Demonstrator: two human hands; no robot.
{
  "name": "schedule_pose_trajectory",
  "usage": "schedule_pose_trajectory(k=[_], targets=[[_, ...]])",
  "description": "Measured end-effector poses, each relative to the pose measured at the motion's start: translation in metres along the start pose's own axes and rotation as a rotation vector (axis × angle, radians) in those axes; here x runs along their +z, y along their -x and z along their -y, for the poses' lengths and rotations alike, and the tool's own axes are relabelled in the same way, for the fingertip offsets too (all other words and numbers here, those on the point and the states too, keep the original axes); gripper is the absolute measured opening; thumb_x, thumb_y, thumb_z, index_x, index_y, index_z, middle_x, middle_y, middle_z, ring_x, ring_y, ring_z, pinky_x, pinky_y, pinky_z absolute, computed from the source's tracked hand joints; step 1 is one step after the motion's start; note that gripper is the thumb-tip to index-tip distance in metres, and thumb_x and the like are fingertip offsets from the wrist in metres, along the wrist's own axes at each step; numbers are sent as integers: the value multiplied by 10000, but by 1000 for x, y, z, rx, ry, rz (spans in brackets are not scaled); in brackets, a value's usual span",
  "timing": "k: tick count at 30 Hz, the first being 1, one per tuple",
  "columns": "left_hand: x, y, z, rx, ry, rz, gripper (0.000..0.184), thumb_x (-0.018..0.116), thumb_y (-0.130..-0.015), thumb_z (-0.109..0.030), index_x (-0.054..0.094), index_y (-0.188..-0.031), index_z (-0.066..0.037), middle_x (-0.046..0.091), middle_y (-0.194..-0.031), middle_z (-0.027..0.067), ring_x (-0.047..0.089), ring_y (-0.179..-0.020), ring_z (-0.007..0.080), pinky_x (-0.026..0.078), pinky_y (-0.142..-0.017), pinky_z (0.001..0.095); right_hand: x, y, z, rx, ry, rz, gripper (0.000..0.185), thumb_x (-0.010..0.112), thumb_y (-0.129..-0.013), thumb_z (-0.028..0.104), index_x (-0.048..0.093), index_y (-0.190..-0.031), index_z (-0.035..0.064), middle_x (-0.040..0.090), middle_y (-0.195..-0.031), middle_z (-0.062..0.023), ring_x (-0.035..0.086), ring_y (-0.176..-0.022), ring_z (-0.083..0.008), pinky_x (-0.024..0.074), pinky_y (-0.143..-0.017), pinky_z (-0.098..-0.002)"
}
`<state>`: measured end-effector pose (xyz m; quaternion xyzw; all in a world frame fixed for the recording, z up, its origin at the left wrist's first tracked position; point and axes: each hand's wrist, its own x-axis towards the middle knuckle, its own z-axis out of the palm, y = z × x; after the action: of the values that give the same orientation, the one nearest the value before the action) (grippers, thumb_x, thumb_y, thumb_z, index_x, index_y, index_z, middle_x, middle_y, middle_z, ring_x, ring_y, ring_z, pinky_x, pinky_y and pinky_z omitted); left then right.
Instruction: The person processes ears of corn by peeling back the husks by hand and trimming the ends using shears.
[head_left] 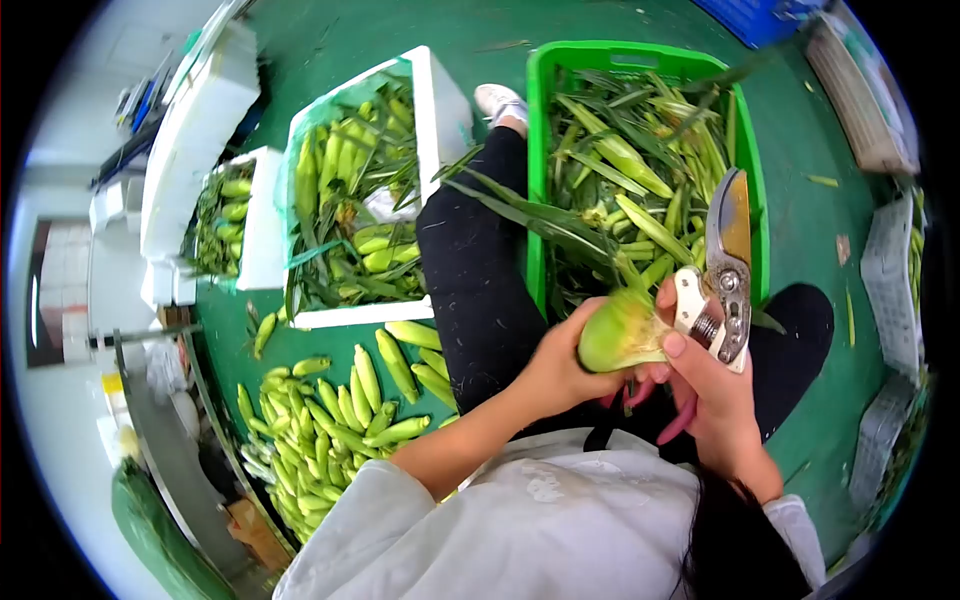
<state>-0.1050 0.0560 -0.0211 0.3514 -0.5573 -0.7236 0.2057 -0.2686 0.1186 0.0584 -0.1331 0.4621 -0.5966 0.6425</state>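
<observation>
My left hand (560,365) is wrapped round a green ear of corn (612,335), with long leaves trailing from it up and to the left. In my right hand (715,400) is a pair of pruning shears (735,255), blades pointing up and pink-red handles partly under my fingers. The right thumb and fingertips also touch the pale, stringy end of the ear. Both hands are over my lap, just before a green crate (537,150) full of stripped husks and leaves.
A white foam box (440,130) holds unhusked corn, with a smaller foam box (262,220) farther left. Many trimmed ears (325,430) lie piled on the green floor (400,25). White baskets (888,270) line the right side; a metal stand (165,410) is at left.
</observation>
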Motion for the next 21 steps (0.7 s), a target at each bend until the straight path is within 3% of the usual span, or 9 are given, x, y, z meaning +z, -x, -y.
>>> schedule_pose_trajectory(k=[2, 4, 8, 11, 12, 13, 15, 17, 21], targets=[[-36, 26, -19, 287, -830, -274, 633, 802, -592, -77, 608, -1194, -101, 632, -1070, 114, 611, -982, 338, 492, -856, 404, 0, -6, -5, -4, 256, 7, 407, 649, -886, 51, 504, -1265, 24, 587, -886, -13, 541, -748, -77, 438, -644, -211], [-82, 75, -19, 130, -1066, -556, 603, 818, -610, -80, 611, -1176, -100, 647, -1054, 124, 623, -992, 343, 497, -863, 397, -7, -23, -32, 16, 256, 122, 439, 656, -873, 48, 499, -1282, 23, 586, -887, -20, 531, -791, -83, 434, -669, -235], [-190, 280, 111, -571, -777, -1211, 598, 797, -735, -371, 595, -1192, -42, 704, -994, 181, 690, -901, 320, 533, -798, 414, -24, -42, -90, 417, 121, 98, 406, 599, -911, 219, 510, -1246, 6, 607, -898, -93, 597, -821, -213, 498, -706, -339], [-206, 536, 229, -1038, -392, -1714, 590, 782, -750, -365, 623, -1179, 7, 695, -1034, 188, 670, -910, 287, 527, -811, 399, -43, -46, -114, 767, 37, 59, 406, 578, -917, 310, 541, -1178, 2, 619, -929, -113, 607, -882, -271, 506, -787, -439], [-177, 569, 199, -1225, -331, -1810, 592, 780, -755, -343, 619, -1186, 29, 689, -1059, 189, 659, -922, 295, 525, -821, 406, -50, -51, -114, 821, -6, 76, 403, 585, -910, 321, 553, -1168, 13, 618, -921, -109, 603, -913, -274, 496, -826, -467], [-156, 627, 214, -1232, -172, -2124, 579, 773, -761, -320, 619, -1183, 47, 686, -1074, 171, 650, -905, 300, 522, -830, 416, -56, -55, -110, 816, 25, 73, 415, 604, -892, 338, 562, -1167, 30, 618, -919, -96, 599, -947, -267, 492, -834, -481], [-122, 695, 214, -822, 262, -2484, 595, 755, -779, -239, 560, -1265, 43, 674, -1096, 147, 642, -894, 275, 531, -785, 406, -62, -65, -94, 735, 132, 48, 410, 614, -880, 343, 570, -1158, 44, 622, -920, -78, 601, -956, -255, 488, -837, -481], [-138, 684, 215, -575, 223, -2735, 566, 733, -807, -195, 540, -1290, 26, 661, -1127, 148, 642, -911, 263, 531, -762, 393, -72, -77, -85, 604, 192, 24, 423, 614, -878, 346, 565, -1177, 51, 623, -935, -58, 601, -955, -242, 488, -837, -474], [-291, 485, 216, -224, -101, -2329, 502, 687, -876, -125, 518, -1340, -32, 650, -1147, 116, 619, -912, 195, 505, -685, 315, -59, -80, -72, 482, 117, 6, 483, 607, -879, 362, 540, -1231, 38, 617, -957, -55, 601, -970, -236, 498, -839, -477]])
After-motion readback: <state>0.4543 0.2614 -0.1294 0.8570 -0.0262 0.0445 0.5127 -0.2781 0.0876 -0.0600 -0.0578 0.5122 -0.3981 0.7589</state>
